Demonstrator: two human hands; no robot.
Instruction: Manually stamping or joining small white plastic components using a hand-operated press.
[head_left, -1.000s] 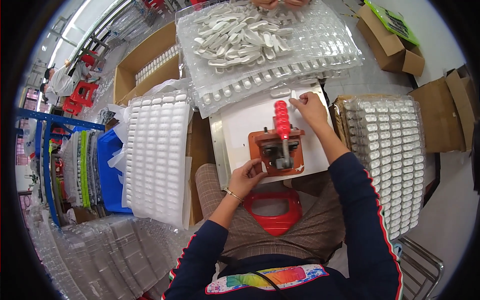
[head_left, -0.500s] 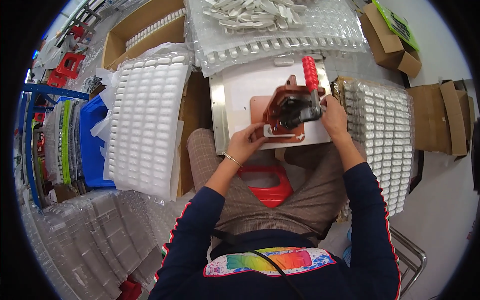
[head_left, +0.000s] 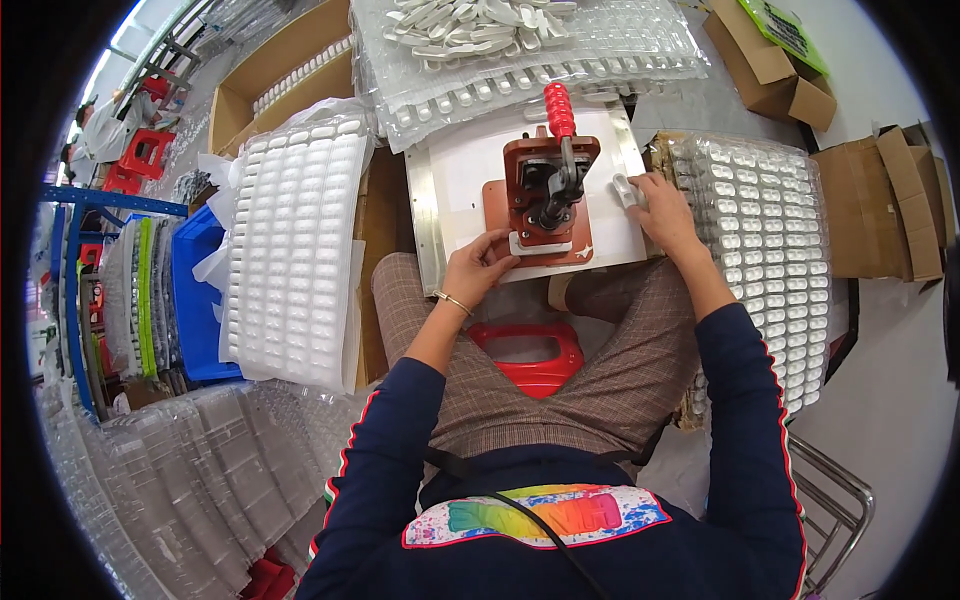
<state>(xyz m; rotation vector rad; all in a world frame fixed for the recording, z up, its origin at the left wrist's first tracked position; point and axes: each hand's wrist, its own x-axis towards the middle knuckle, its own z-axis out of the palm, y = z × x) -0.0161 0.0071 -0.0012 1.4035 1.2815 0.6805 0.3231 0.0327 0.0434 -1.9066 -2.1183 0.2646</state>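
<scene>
On the white work board stands a reddish-brown toggle press (head_left: 530, 180) with a black clamp mechanism and a red ribbed handle (head_left: 559, 110) pointing up and away. At its near edge lies a white plastic piece (head_left: 540, 248). My left hand (head_left: 478, 268) pinches the left end of that piece with thumb and fingertips. To the right of the press, my right hand (head_left: 662, 212) is closed on a small oblong white plastic piece (head_left: 626, 190), held by its right side over the board. Part of that piece is hidden by the fingers.
Beyond the board (head_left: 455, 165), a bubble-wrap covered stack carries a heap of white pieces (head_left: 480, 28). Stacked trays of white parts stand at left (head_left: 295, 250) and right (head_left: 765, 260). Cardboard boxes (head_left: 860, 210) sit farther right, a blue bin (head_left: 195, 290) farther left.
The press and its handle appear turned more upright and farther left in view. My right hand has come away from beside the handle, and the oblong piece in it now shows.
</scene>
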